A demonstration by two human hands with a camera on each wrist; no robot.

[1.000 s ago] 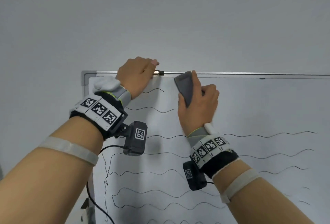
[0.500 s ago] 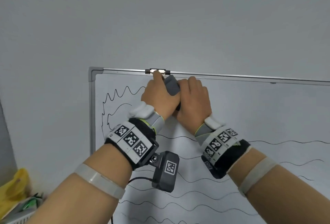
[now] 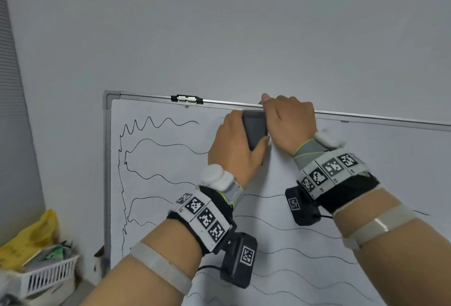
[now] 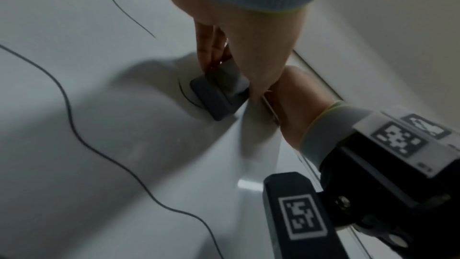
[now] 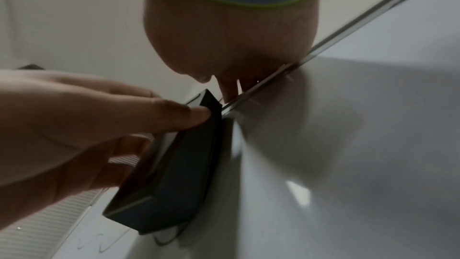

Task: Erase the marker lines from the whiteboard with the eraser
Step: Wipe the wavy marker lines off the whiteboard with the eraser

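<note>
Pressing the eraser (image 3: 255, 132) flat to the whiteboard (image 3: 170, 208), the left hand (image 3: 234, 144) grips it by its edges, thumb along one long side and fingers curled round the other; the left wrist view shows those fingers (image 4: 209, 52) pinching the far edge. The eraser sits just under the board's top frame (image 3: 151, 97), between the two hands. The right hand (image 3: 290, 122) rests above and beside it, fingers hooked over the frame; it appears to touch the eraser's right edge, but whether it holds the eraser I cannot tell.

The eraser is a dark grey, rounded-corner block with a hard, smooth back, likely plastic, and a thicker pad on the board side. It looks light and stiff, easy for one hand. The long sides are the sensible place to hold it, since the smooth back could slip under a pushing palm. The pad should drag a little on the board, so steady pressure matters more than force.

The board is glossy white with a thin metal frame and a black clip (image 3: 186, 99) on top. Thin black wavy lines (image 3: 166, 144) cover the left and lower area; the patch right of the hands looks clean. Most of the lines remain.
</note>
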